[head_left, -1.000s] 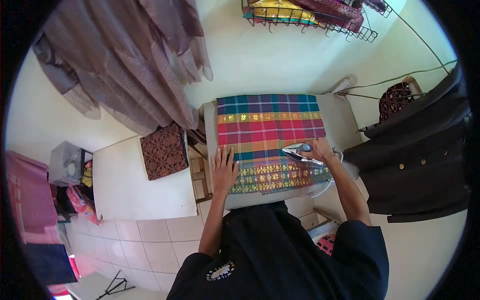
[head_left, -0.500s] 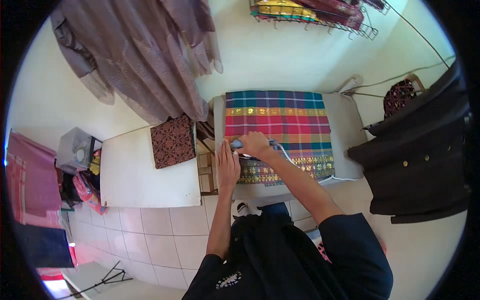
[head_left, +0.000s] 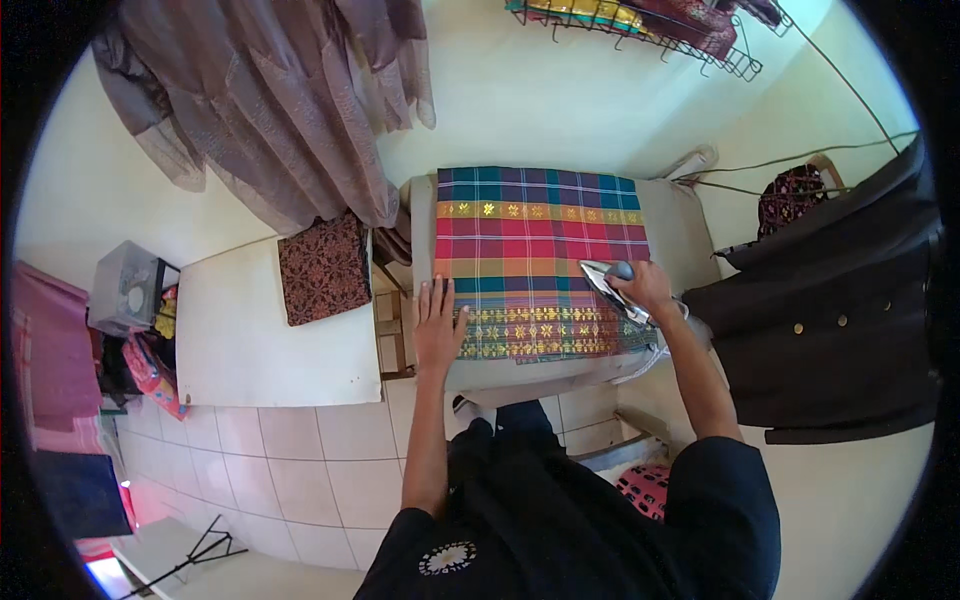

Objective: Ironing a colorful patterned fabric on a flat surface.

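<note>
A plaid cloth point(head_left: 535, 235) in red, green and purple with gold motifs lies spread on a grey padded ironing surface point(head_left: 672, 215). My right hand point(head_left: 645, 288) is wrapped round the handle of a clothes iron point(head_left: 610, 290). The iron rests on the right part of the cloth, its tip pointing to the far left, and its cord trails by the near right edge. My left hand point(head_left: 436, 325) lies flat with fingers spread at the cloth's left edge, partly on the padding.
Left stands a white table point(head_left: 270, 345) with a folded dark patterned cloth point(head_left: 325, 270). A mauve garment point(head_left: 290, 110) hangs at the far left, a black garment point(head_left: 830, 320) at the right. A wire rack point(head_left: 650, 35) with cloths is on the wall. A clear plastic box point(head_left: 130, 287) stands beyond the table.
The iron in my right hand has moved from the cloth's left edge to its right side. My left hand has moved slightly left and its fingers have spread. The view has shifted a little.
</note>
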{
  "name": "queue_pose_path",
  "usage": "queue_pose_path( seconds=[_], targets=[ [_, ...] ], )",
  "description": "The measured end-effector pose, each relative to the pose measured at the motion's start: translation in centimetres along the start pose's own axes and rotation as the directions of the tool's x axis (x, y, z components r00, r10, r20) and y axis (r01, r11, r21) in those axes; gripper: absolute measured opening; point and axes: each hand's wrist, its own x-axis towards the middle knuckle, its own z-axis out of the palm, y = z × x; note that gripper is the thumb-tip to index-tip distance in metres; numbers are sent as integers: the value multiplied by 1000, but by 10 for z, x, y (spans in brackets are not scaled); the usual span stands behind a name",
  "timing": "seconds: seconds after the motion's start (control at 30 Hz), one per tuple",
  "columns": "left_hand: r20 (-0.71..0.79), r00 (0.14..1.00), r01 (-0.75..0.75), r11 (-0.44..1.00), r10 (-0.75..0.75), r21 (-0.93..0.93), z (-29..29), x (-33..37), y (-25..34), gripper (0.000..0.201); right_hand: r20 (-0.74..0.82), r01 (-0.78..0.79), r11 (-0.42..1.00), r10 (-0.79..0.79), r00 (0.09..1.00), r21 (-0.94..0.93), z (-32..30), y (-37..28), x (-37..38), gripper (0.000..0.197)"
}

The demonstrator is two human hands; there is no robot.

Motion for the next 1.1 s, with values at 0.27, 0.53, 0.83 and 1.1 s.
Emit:
queue_pose_path(
  seconds=[0.27,0.53,0.83,1.1],
  targets=[
    [-43,994,83,968,-96,-236,0,-2,-10,44,123,363,930,-354,927,-56,16,-26,-22,52],
    [-74,996,32,964,-54,-263,7,1,-10,37,36,506,861,-508,860,56,52,-153,-8,54],
    [-55,998,9,970,-23,-243,0,2,-16,39,230,491,860,-510,829,138,38,-166,-53,50],
    [-33,998,42,995,-45,-93,-2,0,-15,42,51,-70,996,67,996,54,15,-13,-81,48]
  ],
)
